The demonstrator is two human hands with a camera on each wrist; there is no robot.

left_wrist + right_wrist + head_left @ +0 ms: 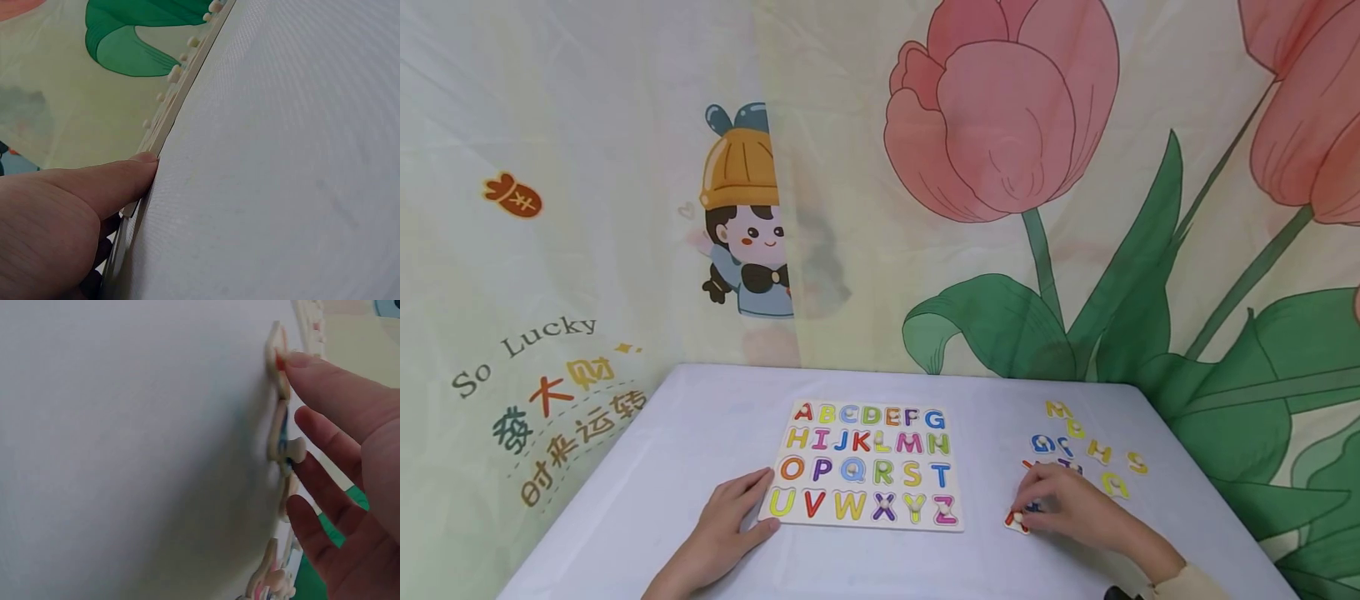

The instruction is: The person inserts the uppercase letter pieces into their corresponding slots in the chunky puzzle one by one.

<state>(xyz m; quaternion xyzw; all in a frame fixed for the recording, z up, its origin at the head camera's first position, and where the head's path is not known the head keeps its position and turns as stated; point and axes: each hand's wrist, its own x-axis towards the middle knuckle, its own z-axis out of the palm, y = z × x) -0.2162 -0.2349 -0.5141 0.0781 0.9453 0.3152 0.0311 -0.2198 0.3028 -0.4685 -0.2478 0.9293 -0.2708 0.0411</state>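
Observation:
A white alphabet puzzle board [865, 529] lies on the table, with colourful letters in four rows. My left hand [722, 517] rests at its lower left corner, fingers along the left edge. In the left wrist view the thumb [119, 181] touches the board's side [181, 94]. To the right of the board, my right hand [1067, 504] pinches a red letter piece [1016, 522] low at the table; its exact letter is partly covered. In the right wrist view the thumb [331, 381] is on that piece, and a blue knobbed piece [281, 434] sits close to the other fingers.
Several loose letter pieces lie beyond and right of my right hand, among them a yellow M [1059, 409], a yellow H [1099, 451], a yellow S [1137, 462] and a blue G [1041, 444]. A printed curtain [850, 250] hangs behind the white table [700, 417].

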